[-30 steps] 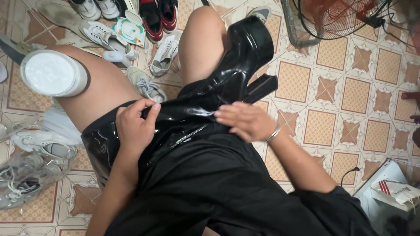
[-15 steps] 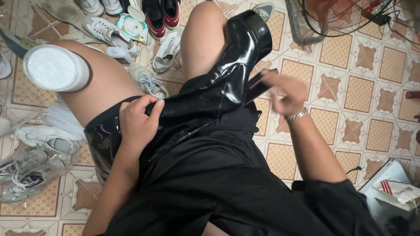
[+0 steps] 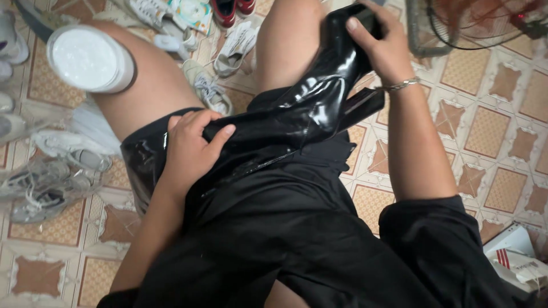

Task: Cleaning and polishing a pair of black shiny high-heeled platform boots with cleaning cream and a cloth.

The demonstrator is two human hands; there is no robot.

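Head view, hands (image 3: 191, 145) gripping glossy black boot (image 3: 297, 111); white tub (image 3: 88, 57) on knee

A white cardboard box (image 3: 514, 256) lies on the tiled floor at the near right corner, partly cut off by the frame's edge; its side carries short red stripes and some small dark print. At the far edge, left of centre, a flat printed packet (image 3: 191, 12) rests among the shoes, pale with light blue, yellow and white patches. On the left, a round white tub (image 3: 90, 58) sits on the person's knee, its wide face plain white, with no label showing.
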